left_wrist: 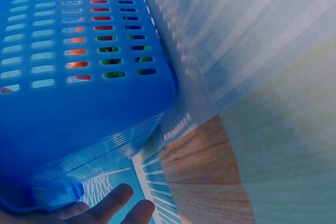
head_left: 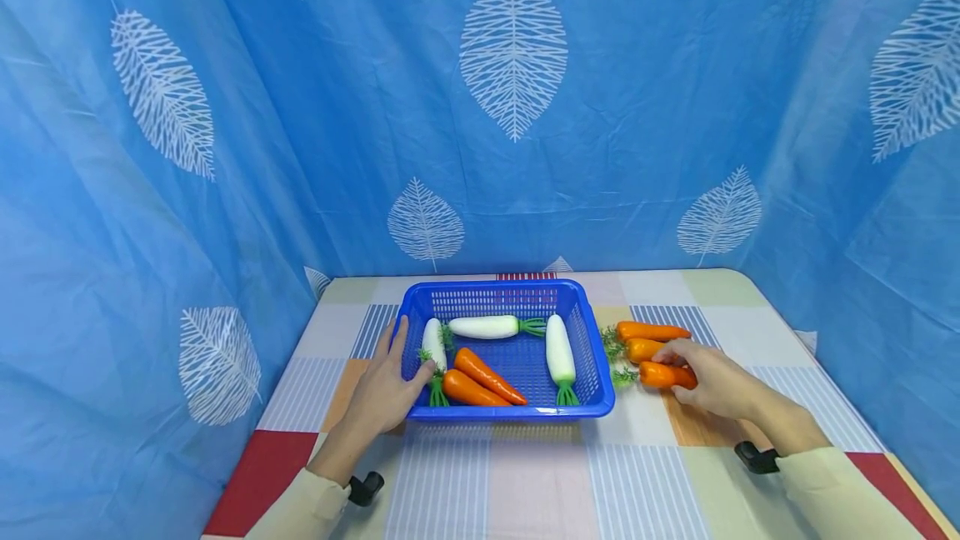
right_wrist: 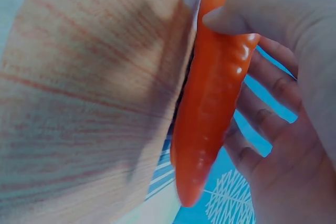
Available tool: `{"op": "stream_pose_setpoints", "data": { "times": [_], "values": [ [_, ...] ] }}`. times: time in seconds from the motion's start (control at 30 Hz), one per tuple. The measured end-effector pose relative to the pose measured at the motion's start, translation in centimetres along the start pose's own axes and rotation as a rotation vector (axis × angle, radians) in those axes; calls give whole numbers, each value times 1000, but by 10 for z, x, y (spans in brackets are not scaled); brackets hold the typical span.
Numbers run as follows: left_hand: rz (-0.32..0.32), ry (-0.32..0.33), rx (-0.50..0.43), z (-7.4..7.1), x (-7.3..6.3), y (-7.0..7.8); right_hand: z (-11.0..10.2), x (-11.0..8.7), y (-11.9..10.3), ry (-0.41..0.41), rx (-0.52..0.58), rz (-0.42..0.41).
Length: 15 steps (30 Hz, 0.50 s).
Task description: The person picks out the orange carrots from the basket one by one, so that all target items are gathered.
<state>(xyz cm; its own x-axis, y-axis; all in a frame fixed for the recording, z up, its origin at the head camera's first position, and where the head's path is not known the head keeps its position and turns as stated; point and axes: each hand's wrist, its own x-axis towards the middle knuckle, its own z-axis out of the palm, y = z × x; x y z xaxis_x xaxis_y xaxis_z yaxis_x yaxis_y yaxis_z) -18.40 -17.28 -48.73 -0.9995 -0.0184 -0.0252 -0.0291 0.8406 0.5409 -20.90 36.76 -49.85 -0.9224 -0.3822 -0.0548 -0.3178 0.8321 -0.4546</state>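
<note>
A blue plastic basket [head_left: 517, 412] holds white radishes [head_left: 483, 327] with green tops and two orange carrots [head_left: 487, 375]. My left hand [head_left: 386, 390] rests on the basket's left rim, its fingers fairly straight and the thumb reaching over the edge. From the left wrist, its fingers [left_wrist: 118, 198] show beside the slotted basket wall [left_wrist: 79, 103]. To the right of the basket, my right hand [head_left: 716, 382] grips the nearest carrot [head_left: 660, 375] of a group. In the right wrist view the thumb presses one side of this carrot [right_wrist: 212, 103], with the fingers on its other side.
Two more carrots [head_left: 652, 331] lie just beyond the gripped one, leafy tops [head_left: 611, 344] toward the basket. A patchwork cloth [head_left: 540, 482] covers the table. Blue curtains with white leaf prints [head_left: 513, 61] hang behind and at both sides.
</note>
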Motion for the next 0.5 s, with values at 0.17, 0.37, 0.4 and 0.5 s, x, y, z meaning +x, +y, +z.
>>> {"op": "stream_pose_setpoints", "data": {
  "times": [0.17,0.37,0.4,0.5],
  "values": [
    [3,1,2,1,0,-1,3,2,3,0,-28,-3],
    [-2,-2,7,2,-1,-2,6,4,7,43,-79,-27],
    [-2,-3,8,2,-1,-2,6,4,7,52,-85,-25],
    [-1,-2,8,2,0,-3,6,4,8,66,-99,-18]
  ]
}}
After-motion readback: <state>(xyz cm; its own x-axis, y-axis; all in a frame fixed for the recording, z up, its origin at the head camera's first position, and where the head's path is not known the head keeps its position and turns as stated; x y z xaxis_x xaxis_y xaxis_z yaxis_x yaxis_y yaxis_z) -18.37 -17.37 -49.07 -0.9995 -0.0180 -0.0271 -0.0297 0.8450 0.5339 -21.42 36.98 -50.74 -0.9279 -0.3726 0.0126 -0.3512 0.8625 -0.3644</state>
